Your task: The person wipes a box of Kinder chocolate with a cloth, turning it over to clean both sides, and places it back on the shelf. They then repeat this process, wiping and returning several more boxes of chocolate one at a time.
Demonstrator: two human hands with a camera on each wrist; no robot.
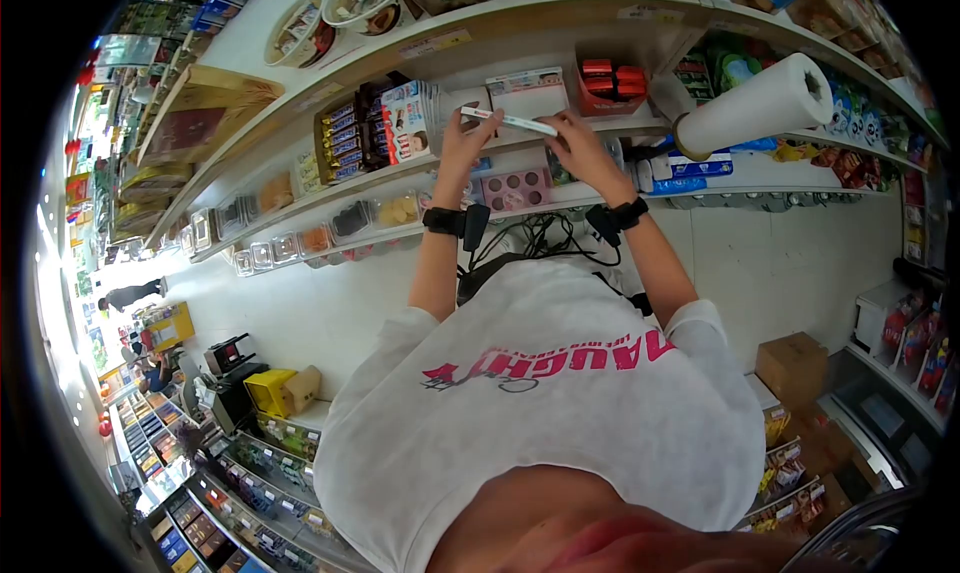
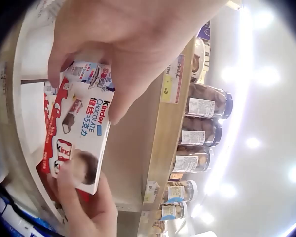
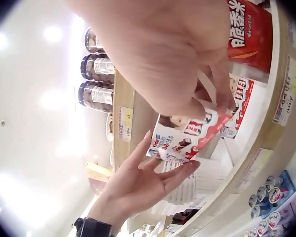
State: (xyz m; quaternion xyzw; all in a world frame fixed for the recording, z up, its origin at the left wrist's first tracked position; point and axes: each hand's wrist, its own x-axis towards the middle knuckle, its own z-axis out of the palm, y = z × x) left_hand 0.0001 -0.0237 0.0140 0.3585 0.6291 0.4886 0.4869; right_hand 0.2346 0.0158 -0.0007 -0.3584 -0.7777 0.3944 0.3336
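A white and red Kinder chocolate box (image 1: 512,122) is held level between both hands in front of the shelf. My left hand (image 1: 465,145) grips one end, thumb on one side and fingers on the other, in the left wrist view. At the opposite end, my right hand (image 1: 590,155) pinches the box near the printed picture of a child. The box's printed front (image 2: 84,121) faces the left wrist camera. A row of upright Kinder boxes (image 1: 407,123) stands on the shelf beside my left hand. Behind the held box, another Kinder box (image 3: 242,98) shows in the right wrist view.
A red container of red packs (image 1: 612,83) sits to the right on the same shelf. Further right, a large white roll (image 1: 755,108) juts out. Jars (image 2: 202,101) line the shelf above. A pink tray (image 1: 517,190) and clear tubs of food (image 1: 397,210) occupy the lower shelf.
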